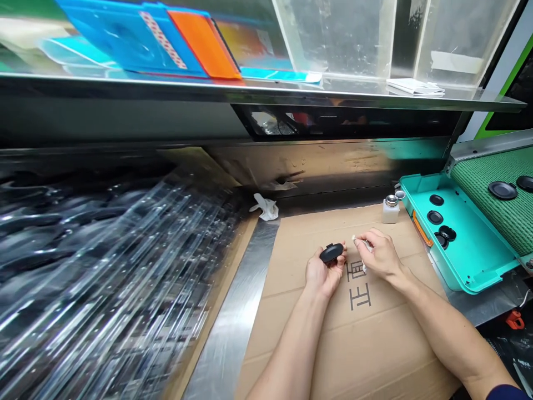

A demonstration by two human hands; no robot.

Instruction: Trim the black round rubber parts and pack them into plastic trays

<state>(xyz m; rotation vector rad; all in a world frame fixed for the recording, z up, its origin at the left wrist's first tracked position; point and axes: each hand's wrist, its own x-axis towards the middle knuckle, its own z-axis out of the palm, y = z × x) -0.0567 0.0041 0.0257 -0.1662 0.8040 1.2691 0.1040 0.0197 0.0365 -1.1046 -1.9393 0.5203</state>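
Observation:
My left hand (322, 273) is closed round a black oval case (331, 253) with a small tab on its upper edge, held over the cardboard sheet (291, 311). Just to its right, my right hand (381, 254) pinches a small piece of white cloth (365, 267), whose end hangs below the fingers. A pale tip shows by the thumb. The cloth and the case are a short way apart. Behind my right hand a small white bottle (390, 213) with a metal top stands on the cardboard.
A teal tray (470, 250) at right holds several black round parts, beside a green conveyor belt (491, 183) carrying more. Stacked clear plastic trays (158, 266) fill the left. A crumpled white glove or cloth (266, 208) lies behind. A metal shelf (350, 95) crosses overhead.

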